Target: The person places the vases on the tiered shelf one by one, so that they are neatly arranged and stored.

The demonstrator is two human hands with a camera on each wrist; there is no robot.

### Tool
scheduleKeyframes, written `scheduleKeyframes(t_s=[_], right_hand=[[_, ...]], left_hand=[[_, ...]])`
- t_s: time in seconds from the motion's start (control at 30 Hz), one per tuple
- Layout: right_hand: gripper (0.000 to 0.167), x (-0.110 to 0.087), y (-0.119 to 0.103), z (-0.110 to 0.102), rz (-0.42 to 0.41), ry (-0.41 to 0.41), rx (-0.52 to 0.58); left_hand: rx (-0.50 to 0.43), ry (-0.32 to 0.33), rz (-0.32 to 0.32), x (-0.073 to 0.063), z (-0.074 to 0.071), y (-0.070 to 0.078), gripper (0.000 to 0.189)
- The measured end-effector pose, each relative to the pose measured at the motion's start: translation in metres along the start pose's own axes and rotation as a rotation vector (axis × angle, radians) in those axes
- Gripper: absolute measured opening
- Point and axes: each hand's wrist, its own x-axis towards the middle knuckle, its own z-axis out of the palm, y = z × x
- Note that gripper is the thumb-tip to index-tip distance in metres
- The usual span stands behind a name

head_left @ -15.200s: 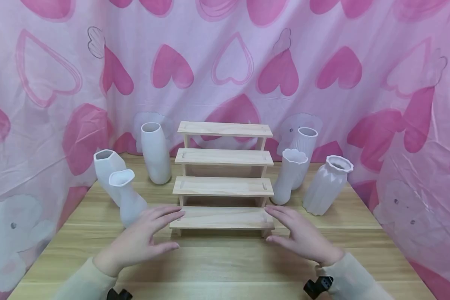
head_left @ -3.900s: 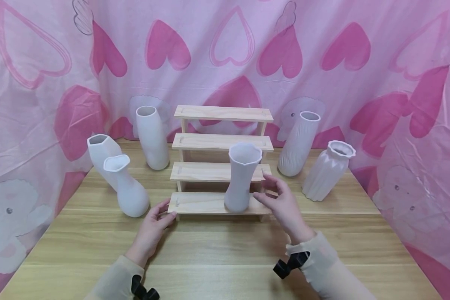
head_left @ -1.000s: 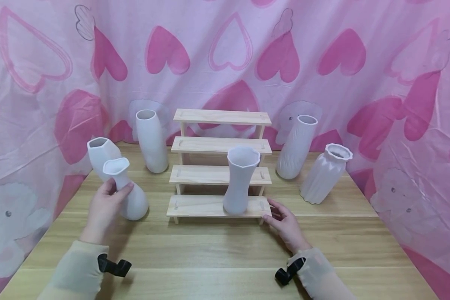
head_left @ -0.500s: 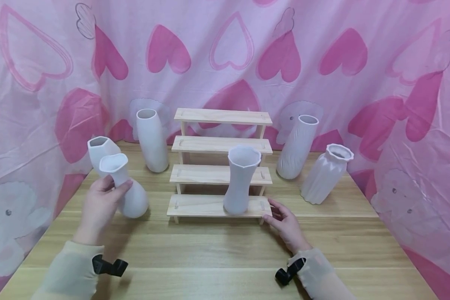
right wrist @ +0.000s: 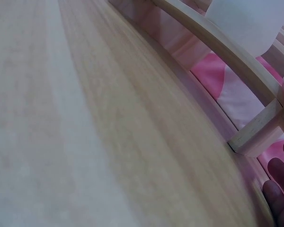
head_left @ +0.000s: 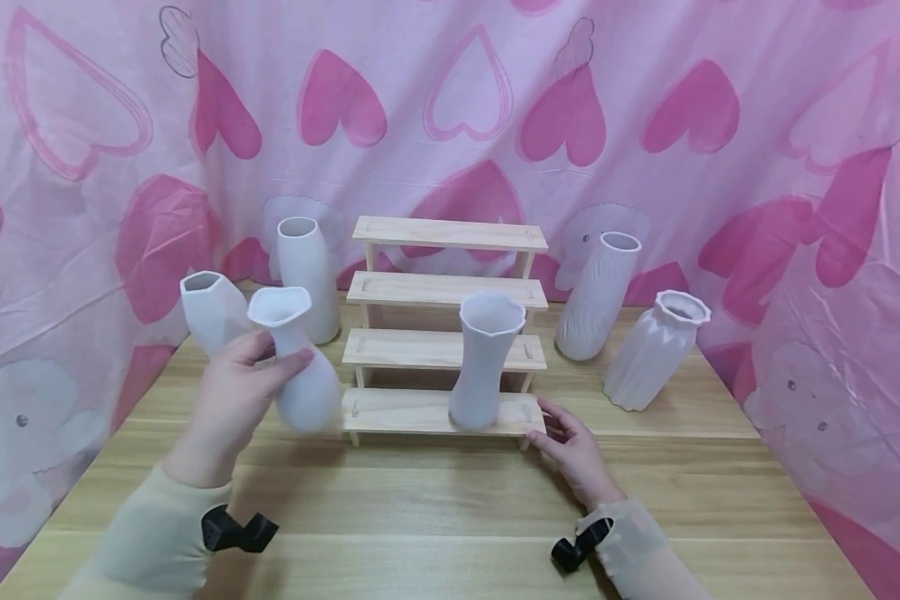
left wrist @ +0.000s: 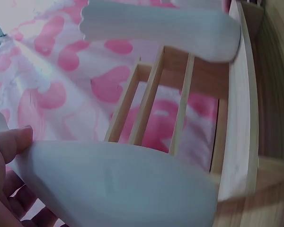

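Note:
My left hand (head_left: pixel 228 400) grips the neck of a white vase (head_left: pixel 309 398) with a wavy rim and a rounded belly. In the left wrist view this vase (left wrist: pixel 118 182) fills the foreground, its base close to the left end of the lowest step of a four-step wooden display stand (head_left: pixel 393 407). A second white vase (head_left: pixel 480 375), scalloped at the rim, stands right of centre on that step. With thumb in front and fingers behind, my right hand (head_left: pixel 579 460) holds the step's right end; the right wrist view shows only part of its fingers (right wrist: pixel 274 191).
On the left of the wooden table (head_left: pixel 420 517) stand a faceted white vase (head_left: pixel 213 312) and a tall smooth one (head_left: pixel 309 279). To the right are a tall ribbed vase (head_left: pixel 598 300) and a pleated one (head_left: pixel 652 354). A pink heart curtain (head_left: pixel 435 50) hangs behind.
The scalloped vase went from the table's right side onto the lowest step earlier. My left hand has since gripped the wavy-rimmed vase and moved it right, towards the stand. My right hand stays put.

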Motion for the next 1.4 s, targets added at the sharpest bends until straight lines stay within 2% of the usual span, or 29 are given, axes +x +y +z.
scheduleKeyframes(t_s=[0.1,0.2,0.53,0.73,0.97,1.1,1.2,1.4], right_hand=[[0.063,0.0,0.0,0.0,0.001,-0.001,-0.004],[0.063,0.0,0.0,0.001,0.004,0.002,-0.008],[0.062,0.001,0.004,0.001,-0.031,0.006,0.021],[0.061,0.001,0.005,0.002,-0.043,0.014,0.029],[0.061,0.0,0.005,0.001,-0.043,0.012,0.015],[0.061,0.001,0.005,0.001,-0.041,0.012,0.021],[0.062,0.001,0.005,0.0,-0.038,0.009,0.019],[0.063,0.001,0.004,0.001,-0.034,0.006,0.011]], left_hand=[[-0.023,-0.037,0.052,0.003,0.012,0.004,0.05],[-0.031,-0.067,0.073,0.007,0.022,0.006,0.051],[-0.036,-0.148,0.064,0.017,0.052,0.009,0.048],[-0.078,-0.177,0.109,0.02,0.07,0.013,0.036],[-0.076,-0.184,0.105,0.021,0.084,0.014,0.035],[-0.042,-0.175,0.128,0.022,0.091,0.015,0.031],[-0.034,-0.187,0.142,0.023,0.096,0.017,0.028],[-0.062,-0.223,0.128,0.023,0.105,0.019,0.029]])
